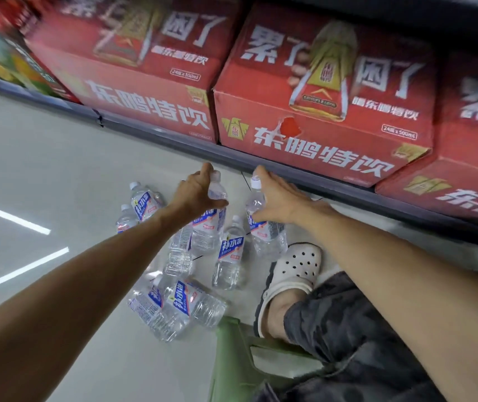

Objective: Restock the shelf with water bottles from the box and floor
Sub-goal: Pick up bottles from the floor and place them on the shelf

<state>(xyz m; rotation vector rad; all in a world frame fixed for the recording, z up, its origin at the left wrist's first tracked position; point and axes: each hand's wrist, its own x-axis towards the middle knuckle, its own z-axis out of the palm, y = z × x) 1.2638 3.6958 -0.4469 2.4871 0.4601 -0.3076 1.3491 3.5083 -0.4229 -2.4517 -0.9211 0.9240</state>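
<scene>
Person is crouching by the low shelf (pixel 261 166), both arms reaching out over the floor (pixel 58 169). Left hand (pixel 198 192) is wrapping round the neck/shoulder of one water bottle (pixel 208 227), right hand (pixel 278 198) is gripping another bottle (pixel 266 230) the same way. Both held bottles are hanging roughly upright, caps pointing up toward the shelf edge, long axes tilted a bit, bases down near the floor.

Loose bottles on the floor (pixel 174 300): am counting approx 6, though some overlap so not 100% sure. Two are lying to the left behind the left forearm, caps pointing away. One is sitting between the held pair w/ cap up. One is lying lengthwise under the left wrist. Two are lying side by side nearest the person, long axes running diagonally, touching each other.

Three red drink cartons (pixel 319 126) are sitting in a row on the shelf, plus more blurred at far left. A white clog (pixel 292 271) is showing beside the bottles, green stool (pixel 232 352) below
</scene>
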